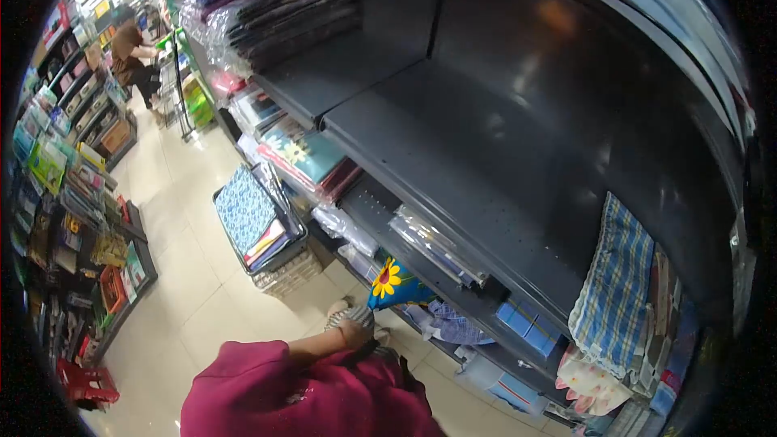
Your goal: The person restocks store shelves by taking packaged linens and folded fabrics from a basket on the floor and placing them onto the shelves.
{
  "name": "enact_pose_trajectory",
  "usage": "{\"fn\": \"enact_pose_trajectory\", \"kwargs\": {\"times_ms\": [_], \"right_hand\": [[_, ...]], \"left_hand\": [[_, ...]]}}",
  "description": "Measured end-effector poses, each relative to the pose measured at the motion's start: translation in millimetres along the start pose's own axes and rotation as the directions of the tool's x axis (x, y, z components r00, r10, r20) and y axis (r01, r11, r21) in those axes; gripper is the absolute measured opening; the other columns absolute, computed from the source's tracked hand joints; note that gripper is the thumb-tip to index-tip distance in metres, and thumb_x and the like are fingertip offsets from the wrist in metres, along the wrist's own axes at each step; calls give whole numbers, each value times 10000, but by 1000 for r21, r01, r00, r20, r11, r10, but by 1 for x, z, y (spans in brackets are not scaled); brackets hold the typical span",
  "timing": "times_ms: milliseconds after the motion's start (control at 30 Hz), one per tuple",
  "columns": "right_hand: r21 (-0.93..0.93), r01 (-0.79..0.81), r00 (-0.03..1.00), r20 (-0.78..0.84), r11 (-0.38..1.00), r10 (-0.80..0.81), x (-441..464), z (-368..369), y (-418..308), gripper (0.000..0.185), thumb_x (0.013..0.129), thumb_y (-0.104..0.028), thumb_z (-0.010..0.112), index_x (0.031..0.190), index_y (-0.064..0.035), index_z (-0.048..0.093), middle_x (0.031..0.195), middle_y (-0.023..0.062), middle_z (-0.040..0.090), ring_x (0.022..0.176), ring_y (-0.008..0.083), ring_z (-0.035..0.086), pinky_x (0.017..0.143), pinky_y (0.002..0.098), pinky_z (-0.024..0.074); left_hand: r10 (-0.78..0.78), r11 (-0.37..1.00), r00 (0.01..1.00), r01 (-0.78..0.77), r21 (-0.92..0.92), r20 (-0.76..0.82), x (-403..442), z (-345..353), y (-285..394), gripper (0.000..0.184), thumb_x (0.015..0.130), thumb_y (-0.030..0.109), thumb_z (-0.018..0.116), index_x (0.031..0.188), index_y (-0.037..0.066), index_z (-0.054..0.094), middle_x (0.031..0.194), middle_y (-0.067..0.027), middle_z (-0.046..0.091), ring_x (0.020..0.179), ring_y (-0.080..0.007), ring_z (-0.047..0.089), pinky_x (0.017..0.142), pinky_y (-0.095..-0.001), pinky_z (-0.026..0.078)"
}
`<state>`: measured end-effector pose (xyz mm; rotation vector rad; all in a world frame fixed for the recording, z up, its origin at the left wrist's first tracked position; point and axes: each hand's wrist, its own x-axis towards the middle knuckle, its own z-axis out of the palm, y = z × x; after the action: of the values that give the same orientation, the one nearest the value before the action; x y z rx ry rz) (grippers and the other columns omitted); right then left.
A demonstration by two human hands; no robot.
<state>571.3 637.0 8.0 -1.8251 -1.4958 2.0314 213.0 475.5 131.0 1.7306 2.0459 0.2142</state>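
Note:
My left forearm, in a maroon sleeve, bends across the front of my body. Its end, where my left hand (354, 335) is, lies low in front of me, and its fingers cannot be made out. Just beyond it is a grey-and-white striped piece (350, 317). A dark blue cloth with a big yellow flower (388, 282) hangs at the lower shelf's edge close by; whether my hand touches it I cannot tell. My right hand does not show.
Dark metal shelving (477, 154) fills the right, with a blue checked cloth (615, 287) at its near end and dark folded packs (295, 24) at the far end. A crate of folded fabric (247, 214) stands on the aisle floor. A person (129, 53) bends over farther back.

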Motion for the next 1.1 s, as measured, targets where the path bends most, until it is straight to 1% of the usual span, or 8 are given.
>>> {"fn": "enact_pose_trajectory", "kwargs": {"times_ms": [100, 167, 233, 300, 433, 533, 733, 1100], "right_hand": [[193, 332, 943, -82, 923, -322, 49, -42, 31, 159, 747, -198, 561, 675, -64, 515, 661, 92, 549, 552, 287, 497, 565, 387, 448], [-765, 253, 872, -85, 592, -483, 16, -18, -97, 48, 712, -102, 558, 737, -65, 539, 644, 96, 545, 573, 274, 522, 578, 384, 459], [-783, 466, 774, 137, 411, -618, 57, -5, -112, 95, 745, -114, 564, 799, -36, 559, 734, 100, 593, 628, 255, 590, 515, 360, 478], [-378, 349, 937, 155, 857, -313, 80, 23, -113, 99, 751, -86, 538, 819, -18, 562, 714, 92, 591, 576, 220, 587, 448, 328, 460], [-517, 233, 964, 233, 824, -126, 92, 115, -87, 154, 740, -81, 539, 858, 7, 583, 706, 113, 603, 608, 215, 604, 476, 313, 470], [-796, 431, 902, 387, 425, -191, 25, 205, -78, 212, 759, -120, 537, 930, -9, 592, 754, 123, 619, 717, 199, 614, 615, 302, 487], [-314, 119, 924, 382, 942, 10, -15, 293, -130, 214, 810, -120, 470, 969, -60, 601, 810, 100, 629, 759, 171, 599, 682, 273, 463], [-378, 54, 989, 146, 924, 2, -46, 347, -70, 240, 798, -224, 517, 905, -35, 620, 753, 101, 645, 664, 225, 622, 594, 323, 472]], "left_hand": [[-30, 996, 946, 54, -65, 324, 5, -65, 67, 350, 798, 307, 452, 1038, 76, 559, 1080, -117, 567, 977, -273, 559, 782, -408, 431], [235, 967, 946, -204, -153, 225, 8, -29, 56, 375, 797, 309, 454, 1095, 99, 539, 1120, -96, 560, 995, -260, 557, 797, -420, 423], [399, 916, 853, -358, -179, 336, 6, -19, 39, 399, 794, 319, 459, 1137, 123, 519, 1137, -81, 557, 1012, -254, 552, 812, -426, 415], [34, 998, 883, -7, -59, 469, -13, -82, 34, 399, 793, 327, 471, 1136, 130, 515, 1119, -96, 563, 1015, -257, 551, 808, -416, 425], [-335, 937, 862, 346, 42, 380, -50, -85, -25, 359, 803, 323, 471, 1091, 119, 536, 1058, -128, 587, 976, -275, 571, 773, -420, 451], [-367, 890, 866, 433, -141, 340, -81, -78, -90, 338, 804, 304, 463, 1071, 111, 540, 993, -143, 606, 910, -298, 595, 730, -426, 471], [-507, 831, 847, 530, -171, 159, -127, -154, -201, 255, 792, 252, 458, 959, 83, 550, 905, -171, 604, 862, -336, 591, 720, -451, 472], [-501, 850, 863, 504, -155, 57, -102, -144, -434, 491, 718, 43, 460, 1202, 119, 421, 1175, -159, 461, 1029, -328, 524, 806, -444, 453]]}}
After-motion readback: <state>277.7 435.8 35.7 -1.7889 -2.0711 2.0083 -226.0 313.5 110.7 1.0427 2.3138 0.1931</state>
